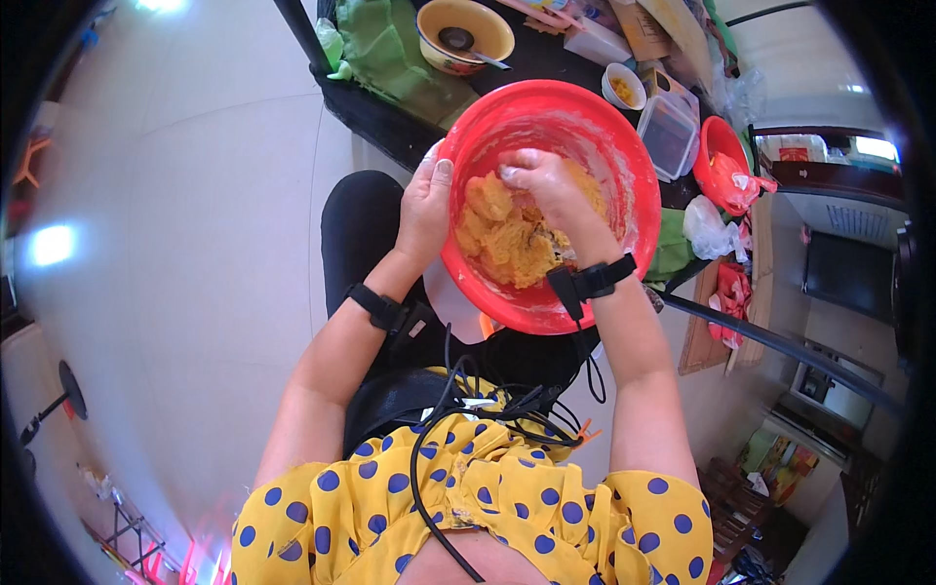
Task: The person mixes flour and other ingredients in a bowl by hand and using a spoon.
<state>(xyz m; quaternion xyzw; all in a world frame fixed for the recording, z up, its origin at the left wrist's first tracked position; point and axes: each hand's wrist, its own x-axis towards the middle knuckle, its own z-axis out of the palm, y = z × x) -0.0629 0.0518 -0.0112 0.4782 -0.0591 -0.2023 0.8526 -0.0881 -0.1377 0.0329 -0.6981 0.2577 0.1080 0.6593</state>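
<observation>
A large red plastic basin point(645, 183) sits in front of me, above my lap and close to the table edge. Inside it lies a lumpy mass of yellow-orange dough point(512, 252), with whitish flour smeared along the inner wall. My left hand point(425, 201) grips the basin's left rim, its thumb on top. Reaching into the basin, my right hand point(550, 183) is at the far side of the dough with curled fingers and white residue on the fingertips. Whether dough is held within those fingers is hidden.
On the dark table point(387, 128) stand an enamel bowl point(479, 18) with a ladle, a small white bowl point(624, 86) with yellow bits, a clear plastic container point(669, 135) and a smaller red basin point(720, 157). Black cables point(504, 413) lie across my lap.
</observation>
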